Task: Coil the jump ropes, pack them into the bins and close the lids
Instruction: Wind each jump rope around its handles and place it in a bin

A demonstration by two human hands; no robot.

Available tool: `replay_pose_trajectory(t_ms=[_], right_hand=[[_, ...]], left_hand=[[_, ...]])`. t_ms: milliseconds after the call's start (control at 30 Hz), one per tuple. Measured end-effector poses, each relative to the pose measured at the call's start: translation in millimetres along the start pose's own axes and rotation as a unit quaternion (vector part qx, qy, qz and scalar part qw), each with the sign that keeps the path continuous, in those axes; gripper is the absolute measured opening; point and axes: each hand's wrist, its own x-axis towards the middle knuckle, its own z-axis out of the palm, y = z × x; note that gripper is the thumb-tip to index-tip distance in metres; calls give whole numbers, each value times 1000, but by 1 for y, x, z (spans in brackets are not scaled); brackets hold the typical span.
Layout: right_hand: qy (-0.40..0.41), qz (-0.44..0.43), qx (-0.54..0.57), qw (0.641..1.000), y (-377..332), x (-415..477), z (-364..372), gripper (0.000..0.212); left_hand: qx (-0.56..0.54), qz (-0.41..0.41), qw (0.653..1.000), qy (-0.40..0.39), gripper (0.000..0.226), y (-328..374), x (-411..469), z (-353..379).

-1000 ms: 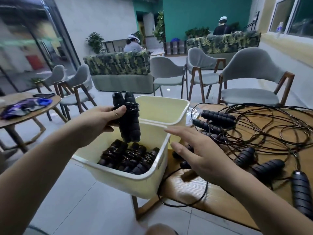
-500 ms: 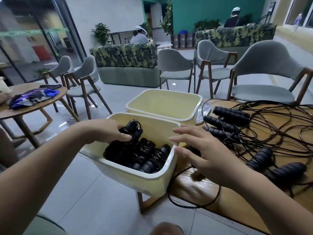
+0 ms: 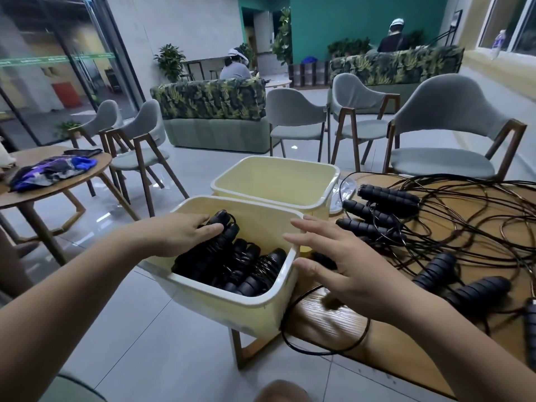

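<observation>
Head view — left hand (image 3: 179, 236) flat on coiled ropes (image 3: 249, 266) in bin (image 3: 229, 298); right hand (image 3: 343, 266) splayed, empty; loose ropes (image 3: 452, 224) alongside.

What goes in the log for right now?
left hand: rests on coiled rope in near bin | right hand: open beside it | loose ropes: tangled on table
</observation>
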Motion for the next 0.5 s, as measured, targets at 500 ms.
replay_pose_trajectory(t_ms=[500], right_hand=[[6,82,-29,996,20,-61,-64,48]], left_hand=[[-125,207,961,137,46,168,-22,21]])
